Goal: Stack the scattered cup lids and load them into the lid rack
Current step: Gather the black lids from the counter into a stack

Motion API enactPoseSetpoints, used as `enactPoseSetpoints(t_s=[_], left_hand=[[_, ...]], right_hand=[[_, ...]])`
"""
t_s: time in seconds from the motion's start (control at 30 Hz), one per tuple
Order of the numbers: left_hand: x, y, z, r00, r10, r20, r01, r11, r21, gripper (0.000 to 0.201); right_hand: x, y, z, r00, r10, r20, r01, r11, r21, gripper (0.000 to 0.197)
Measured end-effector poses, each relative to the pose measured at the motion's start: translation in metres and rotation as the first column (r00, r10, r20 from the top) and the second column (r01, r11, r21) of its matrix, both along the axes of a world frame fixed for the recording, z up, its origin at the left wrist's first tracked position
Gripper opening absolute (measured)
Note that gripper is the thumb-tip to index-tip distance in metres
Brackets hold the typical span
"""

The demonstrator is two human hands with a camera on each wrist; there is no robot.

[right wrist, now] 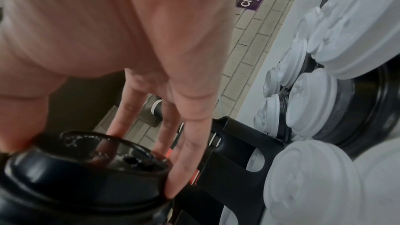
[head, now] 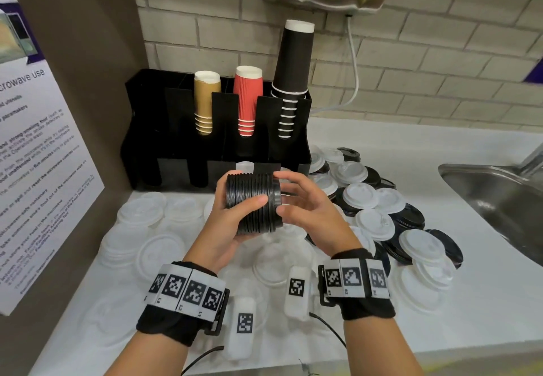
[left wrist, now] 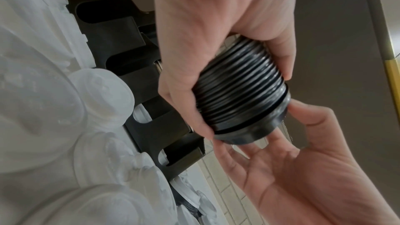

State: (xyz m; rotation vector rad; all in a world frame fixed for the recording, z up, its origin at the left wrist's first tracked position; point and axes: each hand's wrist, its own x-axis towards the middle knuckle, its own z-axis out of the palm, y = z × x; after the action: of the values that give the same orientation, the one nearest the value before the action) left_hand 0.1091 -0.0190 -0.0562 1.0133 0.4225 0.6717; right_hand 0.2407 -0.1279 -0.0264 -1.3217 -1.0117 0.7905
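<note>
The left hand (head: 232,214) wraps its fingers and thumb around a stack of black lids (head: 254,202), held sideways in the air just in front of the rack (head: 217,170) — likely so the nested rims stay squeezed together. The right hand (head: 305,208) has its fingers spread and fairly straight against the stack's end lid, seemingly pressing it flush rather than gripping. Turned on its side like this, the stack looks ready to slide into a front slot. Loose white lids (head: 361,196) and black ones lie scattered across the bench (head: 484,302).
</note>
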Motion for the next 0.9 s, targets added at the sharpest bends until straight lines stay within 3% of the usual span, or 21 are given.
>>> enactPoseSetpoints(t_s=[0.23,0.37,0.43,0.53,0.63,0.73,0.8,0.9], left_hand=[[0.002,-0.004,-0.001,0.998,-0.01,0.058,0.012,0.999,-0.042,0.063],[0.005,-0.005,0.007,0.998,-0.014,0.056,0.014,1.0,-0.005,0.04],[0.005,-0.002,0.009,0.999,0.043,0.024,-0.043,0.999,0.006,0.05],[0.002,0.001,0.011,0.999,0.054,0.006,-0.054,0.999,0.008,0.069],[0.0,0.004,0.01,0.992,0.117,-0.047,-0.12,0.99,-0.068,0.103],[-0.002,0.008,0.01,0.995,0.1,-0.002,-0.099,0.985,-0.144,0.081],[-0.005,0.011,0.012,0.996,0.063,0.069,-0.048,0.98,-0.193,0.068],[-0.01,0.018,0.013,0.987,0.035,0.155,0.001,0.973,-0.231,0.057]], right_hand=[[-0.003,0.0,0.003,0.997,-0.046,0.067,0.047,0.999,-0.007,0.054],[-0.002,0.004,0.006,0.98,-0.126,0.156,0.124,0.992,0.018,0.045],[-0.001,0.007,0.01,0.959,-0.198,0.205,0.194,0.98,0.039,0.038],[-0.001,0.01,0.021,0.882,-0.25,0.399,0.257,0.966,0.036,0.035],[0.002,0.013,0.034,0.844,-0.089,0.53,0.151,0.986,-0.074,0.036],[0.012,0.013,0.046,0.88,0.061,0.47,-0.009,0.994,-0.111,0.029],[0.032,0.01,0.051,0.903,0.027,0.429,0.031,0.992,-0.126,0.028],[0.073,0.004,0.049,0.761,0.037,0.647,0.237,0.914,-0.331,0.025]])
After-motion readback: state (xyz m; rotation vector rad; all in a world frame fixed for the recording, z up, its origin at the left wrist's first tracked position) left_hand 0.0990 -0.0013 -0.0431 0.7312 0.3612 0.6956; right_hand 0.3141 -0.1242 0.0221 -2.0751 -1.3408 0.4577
